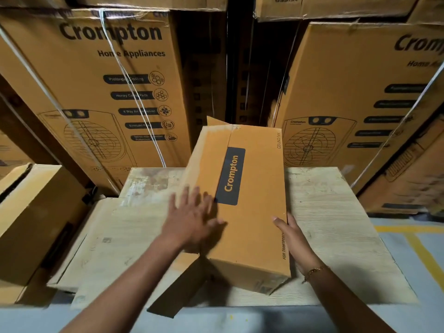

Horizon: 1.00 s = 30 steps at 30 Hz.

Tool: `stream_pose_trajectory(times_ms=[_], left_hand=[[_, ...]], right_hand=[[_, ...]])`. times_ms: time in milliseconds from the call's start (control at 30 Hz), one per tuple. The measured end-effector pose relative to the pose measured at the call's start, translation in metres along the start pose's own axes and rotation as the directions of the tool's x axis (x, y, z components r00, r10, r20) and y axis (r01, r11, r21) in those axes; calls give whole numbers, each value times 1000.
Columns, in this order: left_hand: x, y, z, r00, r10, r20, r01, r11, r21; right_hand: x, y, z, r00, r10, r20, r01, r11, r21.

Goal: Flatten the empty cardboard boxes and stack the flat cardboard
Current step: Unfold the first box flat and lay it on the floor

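Observation:
A long brown ceiling-fan box (254,188) with a dark "Crompton" label lies lengthwise on a pale wooden table (331,212), its far end flaps loose. My left hand (192,217) lies with straight, spread fingers against the box's left side and top edge; it is motion-blurred. My right hand (292,233) rests along the box's right side, thumb on the top edge, a bracelet on the wrist. Flat cardboard sheets (105,248) lie overlapped on the table's left part, reaching under the box.
Tall strapped appliance cartons (101,87) stand behind the table at left, with more cartons (355,92) at right and a dark gap between them. A smaller closed box (36,212) sits at the left. Grey floor with yellow lines (420,248) shows at right.

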<state>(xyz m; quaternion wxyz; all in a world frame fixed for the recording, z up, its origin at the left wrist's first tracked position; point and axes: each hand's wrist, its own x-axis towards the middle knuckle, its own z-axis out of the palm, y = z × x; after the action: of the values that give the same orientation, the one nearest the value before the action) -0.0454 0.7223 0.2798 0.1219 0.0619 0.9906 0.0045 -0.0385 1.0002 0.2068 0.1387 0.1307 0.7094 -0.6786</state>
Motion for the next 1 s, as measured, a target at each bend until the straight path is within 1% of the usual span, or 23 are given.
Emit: stream_pose_trajectory(times_ms=[33,67,133,233,333,400,433,533,567,633,700,767,800,900,933,1000], left_hand=[[2,12,13,998,54,20,-53,998,-46],[4,21,24,996,78,32,-75,993,-93],[6,31,39,998,49,28,-42,979,-202],[8,18,47,999,-17,-44,3,953,-302],[11,-23,48,996,-52,-69,21,920,-391],[14,-56,50,992,-110,-63,72,894,-441],[15,-71,51,988,-148,-49,109,879,-464],[17,-105,53,970,-244,13,213,819,-533],[17,-114,53,965,-259,46,238,782,-576],[19,-131,53,964,-247,102,246,667,-703],[21,-144,53,968,-202,148,235,527,-817],[26,-159,56,966,-154,207,253,408,-877],[28,-165,56,961,-144,234,272,374,-887],[33,-185,55,948,-162,273,313,334,-889],[33,-189,52,945,-165,282,322,332,-887],[32,-191,41,947,-153,281,318,352,-880]], right_hand=[[1,3,1,1000,14,9,-14,998,62],[3,5,3,1000,28,10,-29,995,98],[2,2,8,1000,20,3,-20,993,115],[1,-12,26,999,-31,-14,32,999,18],[1,-23,51,998,-59,9,59,986,-158],[4,-28,77,996,-74,58,90,932,-351],[6,-32,92,991,-94,97,127,895,-427],[10,-46,143,972,-161,173,231,801,-553],[11,-49,159,966,-180,187,257,770,-584],[13,-51,183,955,-198,223,297,706,-643],[17,-44,199,941,-206,268,338,627,-702],[20,-37,208,929,-223,294,369,561,-741],[21,-34,209,927,-236,291,374,534,-759],[25,-35,207,935,-267,234,332,429,-840],[27,-38,205,942,-258,214,308,411,-858],[34,-43,202,959,-220,181,262,433,-863]])
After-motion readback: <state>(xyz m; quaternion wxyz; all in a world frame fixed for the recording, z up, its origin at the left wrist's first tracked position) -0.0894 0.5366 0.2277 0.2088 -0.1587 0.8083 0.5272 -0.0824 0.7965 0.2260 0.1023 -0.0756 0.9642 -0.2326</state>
